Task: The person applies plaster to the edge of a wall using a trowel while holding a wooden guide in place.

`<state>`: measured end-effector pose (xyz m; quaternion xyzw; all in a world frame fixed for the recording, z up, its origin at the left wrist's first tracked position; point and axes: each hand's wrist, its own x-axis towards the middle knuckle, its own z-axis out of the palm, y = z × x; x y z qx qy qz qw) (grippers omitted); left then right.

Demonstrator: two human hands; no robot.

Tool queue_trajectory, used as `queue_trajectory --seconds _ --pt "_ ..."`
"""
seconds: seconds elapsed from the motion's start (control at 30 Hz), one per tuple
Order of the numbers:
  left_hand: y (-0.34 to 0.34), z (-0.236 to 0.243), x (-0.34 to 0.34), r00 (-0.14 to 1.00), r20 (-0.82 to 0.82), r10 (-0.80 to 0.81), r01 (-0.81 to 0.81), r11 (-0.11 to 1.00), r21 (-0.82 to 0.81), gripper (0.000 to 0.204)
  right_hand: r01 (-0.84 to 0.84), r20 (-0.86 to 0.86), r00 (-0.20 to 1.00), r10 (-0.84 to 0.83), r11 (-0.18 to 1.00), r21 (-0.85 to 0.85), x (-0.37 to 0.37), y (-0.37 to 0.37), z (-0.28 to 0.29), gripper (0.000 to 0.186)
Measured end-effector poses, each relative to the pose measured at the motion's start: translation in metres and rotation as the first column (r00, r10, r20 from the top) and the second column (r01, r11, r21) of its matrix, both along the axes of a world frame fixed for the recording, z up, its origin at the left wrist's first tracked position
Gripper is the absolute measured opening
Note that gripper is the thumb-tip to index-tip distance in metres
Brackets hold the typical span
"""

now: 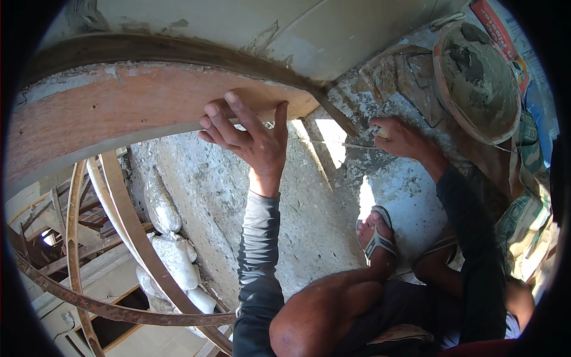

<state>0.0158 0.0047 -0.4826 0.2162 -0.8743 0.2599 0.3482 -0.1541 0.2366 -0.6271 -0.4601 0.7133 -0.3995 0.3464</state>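
A long curved plywood board (pixel 95 107) runs along the wall from the left. My left hand (pixel 247 134) rests against its lower edge near the right end, fingers spread. To the right, my right hand (pixel 398 137) is closed on a small tool with a pale yellowish handle and a long thin blade (pixel 339 143) pointing left, below the board's end. A dark narrow strip (pixel 339 119) slants down from the board's end. Between my hands and my sandalled foot (pixel 377 235) is rough, stained concrete floor (pixel 303 226).
A bucket of grey mortar (pixel 476 80) stands at upper right beside a red-labelled package (pixel 492 30) and green printed sacks (pixel 517 220). A painted wall (pixel 196 33) is behind the board. Curved strips (pixel 131 220) hang over an opening with framework at lower left, beside white sacks (pixel 169 262).
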Motion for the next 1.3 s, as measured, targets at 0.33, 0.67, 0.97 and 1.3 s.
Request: queue_trajectory --seconds 0.33,0.67,0.97,1.3 --pt "0.0 -0.001 -0.003 1.0 -0.006 0.014 -0.014 1.0 -0.012 0.09 0.08 -0.012 0.997 -0.082 0.992 -0.101 -0.021 0.013 0.075 0.035" --pt "0.001 -0.001 -0.001 1.0 0.016 0.018 -0.018 1.0 -0.013 0.092 0.028 -0.105 0.994 -0.023 0.998 0.05 -0.001 0.006 0.01 0.042" --pt "0.001 -0.001 -0.004 0.999 0.01 0.033 -0.033 0.999 -0.042 0.097 -0.021 -0.108 0.994 0.035 0.992 0.123 -0.006 0.005 0.004 0.047" --pt "-0.003 0.0 0.0 0.998 0.04 0.045 -0.042 0.997 -0.058 0.1 -0.204 0.483 0.875 -0.01 0.899 0.389 -0.025 0.017 0.065 0.061"
